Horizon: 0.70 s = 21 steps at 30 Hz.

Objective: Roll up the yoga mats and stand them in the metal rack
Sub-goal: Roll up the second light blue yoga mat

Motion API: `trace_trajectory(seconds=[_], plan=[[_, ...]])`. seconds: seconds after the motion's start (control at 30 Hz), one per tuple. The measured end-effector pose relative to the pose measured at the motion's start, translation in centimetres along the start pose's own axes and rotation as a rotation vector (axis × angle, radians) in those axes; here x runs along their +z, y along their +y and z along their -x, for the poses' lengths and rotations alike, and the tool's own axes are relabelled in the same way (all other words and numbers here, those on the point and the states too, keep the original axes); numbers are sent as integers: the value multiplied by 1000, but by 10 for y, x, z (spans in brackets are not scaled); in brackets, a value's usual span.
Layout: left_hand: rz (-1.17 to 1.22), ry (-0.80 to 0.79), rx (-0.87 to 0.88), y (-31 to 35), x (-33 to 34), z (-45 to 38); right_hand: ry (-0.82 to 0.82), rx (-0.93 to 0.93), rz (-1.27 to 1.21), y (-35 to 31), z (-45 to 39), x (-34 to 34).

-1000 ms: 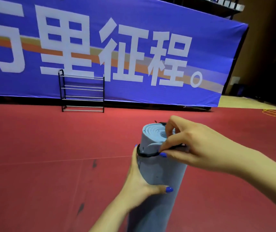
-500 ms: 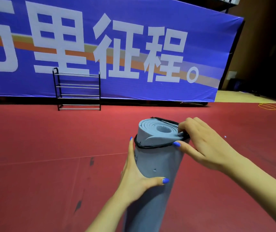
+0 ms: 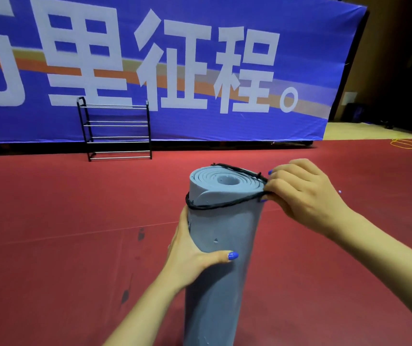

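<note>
A grey-blue yoga mat (image 3: 222,245), rolled tight, stands upright in front of me on the red floor. My left hand (image 3: 192,255) grips its side, thumb across the front. A black elastic band (image 3: 225,204) loops slantwise around the mat's top end. My right hand (image 3: 299,193) pinches that band at the roll's right rim. The metal rack (image 3: 117,128), black posts with silver rails and nothing on it, stands far off against the banner, up and left of the mat.
A big blue banner (image 3: 200,58) with white characters closes off the back. Red floor (image 3: 50,245) spreads between me and the rack. A yellow cord (image 3: 404,143) lies on the floor at the far right, beside a dark doorway area.
My right hand has slid from the top centre of the roll to its right rim, pulling the black band down around the end. The roll's spiral end now shows fully.
</note>
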<state>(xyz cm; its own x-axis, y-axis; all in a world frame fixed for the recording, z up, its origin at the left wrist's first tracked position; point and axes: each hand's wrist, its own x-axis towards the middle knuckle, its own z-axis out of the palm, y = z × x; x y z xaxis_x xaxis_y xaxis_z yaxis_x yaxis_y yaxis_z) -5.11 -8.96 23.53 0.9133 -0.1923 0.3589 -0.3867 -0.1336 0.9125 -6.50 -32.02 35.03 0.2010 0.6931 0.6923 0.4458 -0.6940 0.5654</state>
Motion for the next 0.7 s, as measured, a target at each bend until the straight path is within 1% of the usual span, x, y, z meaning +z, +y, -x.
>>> trace_trajectory(seconds=[0.03,0.1,0.17,0.23,0.3,0.37,0.4,0.5,0.57,0.6,0.7], plan=[[0,4,-3,-1,-2,0,-1,-17,36,5,2,-2],[-2,11,-16,-3,-6,0,-37,16,68,15,8,-7],[6,8,-25,-3,-7,0,-148,70,54,16,22,-3],[11,-8,-18,-2,-4,1,-318,117,-93,-1,44,11],[9,-24,-16,0,0,2,-435,240,-279,-28,67,23],[15,-20,-13,1,2,3,-466,416,-443,-54,80,26],[19,-15,-6,1,0,3,-483,474,-527,-65,84,26],[19,-8,8,1,1,4,-502,511,-801,-82,78,21],[8,-31,7,2,2,6,-438,722,-991,-76,77,22],[0,-43,3,4,3,7,-429,806,-1006,-71,79,25],[19,-41,-14,8,4,6,-533,762,-915,-86,86,26]])
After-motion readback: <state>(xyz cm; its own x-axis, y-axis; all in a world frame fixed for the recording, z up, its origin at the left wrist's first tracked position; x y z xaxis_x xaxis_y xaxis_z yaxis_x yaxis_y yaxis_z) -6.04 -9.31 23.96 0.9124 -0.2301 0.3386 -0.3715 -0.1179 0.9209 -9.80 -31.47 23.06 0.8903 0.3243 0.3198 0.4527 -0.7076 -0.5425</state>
